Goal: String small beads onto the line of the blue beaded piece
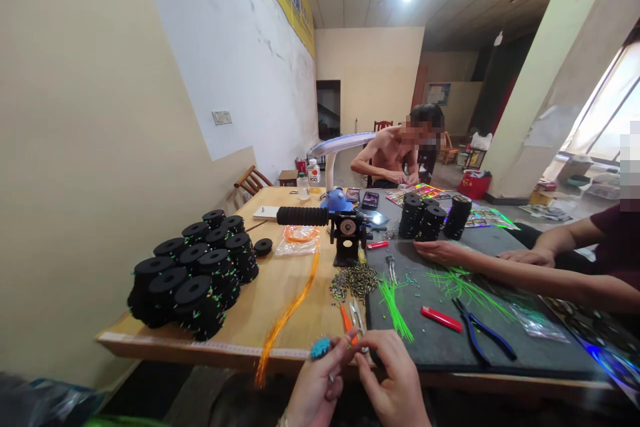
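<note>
My left hand (315, 390) and my right hand (393, 383) meet at the near edge of the wooden table (273, 310). Left fingers pinch a small blue piece (320, 347). Right fingers are curled in a pinch against the left ones, on something too fine to name. Small orange-handled scissors (350, 320) lie just beyond my fingertips. A long orange strand bundle (287, 317) runs across the table and hangs over its edge to the left of my hands.
Stacks of black foam spools (193, 277) fill the left. A black winder (345, 230), a bead pile (355, 280), green strands (393, 300), red lighter (441, 319) and blue pliers (480, 330) lie on a dark mat (450, 347). Another person's arms (525, 267) reach in from the right; a third person sits at the far end.
</note>
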The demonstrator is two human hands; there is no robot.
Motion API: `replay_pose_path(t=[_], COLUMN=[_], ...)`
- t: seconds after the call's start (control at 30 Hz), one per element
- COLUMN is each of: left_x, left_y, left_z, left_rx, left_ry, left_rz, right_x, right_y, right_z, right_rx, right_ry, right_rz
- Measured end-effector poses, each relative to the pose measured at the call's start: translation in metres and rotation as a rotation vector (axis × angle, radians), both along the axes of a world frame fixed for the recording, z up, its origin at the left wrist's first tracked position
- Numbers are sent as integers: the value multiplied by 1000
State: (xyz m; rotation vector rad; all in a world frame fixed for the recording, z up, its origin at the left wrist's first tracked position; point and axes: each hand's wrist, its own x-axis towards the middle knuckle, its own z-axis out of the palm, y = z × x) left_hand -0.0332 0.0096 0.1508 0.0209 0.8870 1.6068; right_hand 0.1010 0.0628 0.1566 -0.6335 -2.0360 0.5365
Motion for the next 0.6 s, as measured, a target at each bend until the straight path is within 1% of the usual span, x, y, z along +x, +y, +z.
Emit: replay_pose_path(t=[0.13, 0.27, 0.43, 0.6], left_x=[1, 1, 3, 4], left_y=[0, -1, -2, -2], left_z=[-2, -5, -1, 1], left_rx=[-3, 0, -7, -2], left_ry=[14, 19, 59, 112], left_rz=[27, 34, 34, 31], right_x=[-8, -12, -14, -15], right_y=[-2, -3, -3, -3], right_z=[3, 2, -2, -2], right_rx=[43, 73, 83, 111], right_ry=[-11, -24, -45, -72], right_rz=[-12, -37, -60, -79])
